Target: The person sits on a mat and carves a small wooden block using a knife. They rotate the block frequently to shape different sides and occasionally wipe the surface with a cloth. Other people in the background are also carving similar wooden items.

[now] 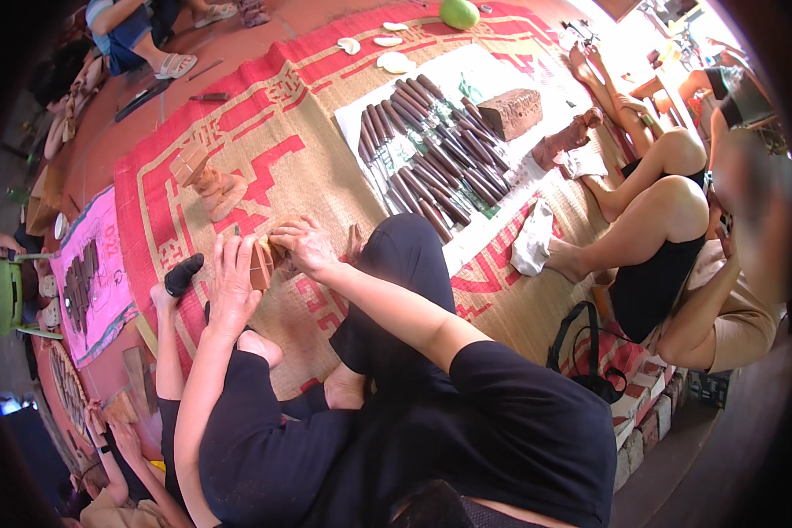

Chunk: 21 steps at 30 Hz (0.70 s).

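Wooden block (260,268) | left hand (231,273) clamps it; right hand (304,246) alongside, grip I can't tell | underway, I judge; remainder unclear

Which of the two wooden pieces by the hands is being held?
The blocky brown wooden piece between left hand and right hand; the other, a carved tan wooden piece, sits beyond them on the red and tan woven mat.
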Each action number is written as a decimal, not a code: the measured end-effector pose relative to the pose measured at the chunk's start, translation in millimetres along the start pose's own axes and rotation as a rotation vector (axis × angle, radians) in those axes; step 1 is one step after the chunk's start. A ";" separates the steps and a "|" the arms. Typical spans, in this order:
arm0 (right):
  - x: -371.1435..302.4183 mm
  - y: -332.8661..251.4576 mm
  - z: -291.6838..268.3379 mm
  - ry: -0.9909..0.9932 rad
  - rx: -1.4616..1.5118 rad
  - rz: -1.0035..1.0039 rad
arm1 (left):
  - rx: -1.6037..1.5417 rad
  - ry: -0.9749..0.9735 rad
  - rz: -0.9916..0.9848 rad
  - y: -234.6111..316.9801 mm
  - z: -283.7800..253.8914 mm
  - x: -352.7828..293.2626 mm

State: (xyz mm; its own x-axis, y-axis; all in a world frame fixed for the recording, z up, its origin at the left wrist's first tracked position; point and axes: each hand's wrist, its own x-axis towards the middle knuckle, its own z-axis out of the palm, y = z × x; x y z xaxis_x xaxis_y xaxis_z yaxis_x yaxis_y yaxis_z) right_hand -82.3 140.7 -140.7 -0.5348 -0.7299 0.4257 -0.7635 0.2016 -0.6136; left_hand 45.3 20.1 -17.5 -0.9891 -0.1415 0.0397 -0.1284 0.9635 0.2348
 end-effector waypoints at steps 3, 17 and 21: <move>-3.2 -6.1 1.7 0.078 0.103 -0.090 | 0.002 -0.016 0.030 2.4 1.3 2.4; -2.0 -8.1 7.6 0.107 -0.020 -0.148 | -0.019 0.026 -0.004 -1.6 -0.2 -1.2; -3.0 2.9 -0.1 0.061 -0.135 -0.063 | 0.003 0.029 0.005 1.1 5.6 3.3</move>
State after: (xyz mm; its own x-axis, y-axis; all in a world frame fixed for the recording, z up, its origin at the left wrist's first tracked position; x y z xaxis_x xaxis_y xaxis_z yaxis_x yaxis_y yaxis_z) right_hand -82.9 143.5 -143.7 -0.5021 -0.7037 0.5027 -0.8359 0.2458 -0.4907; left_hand 41.5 22.0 -22.6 -0.9873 -0.1433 0.0691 -0.1239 0.9649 0.2315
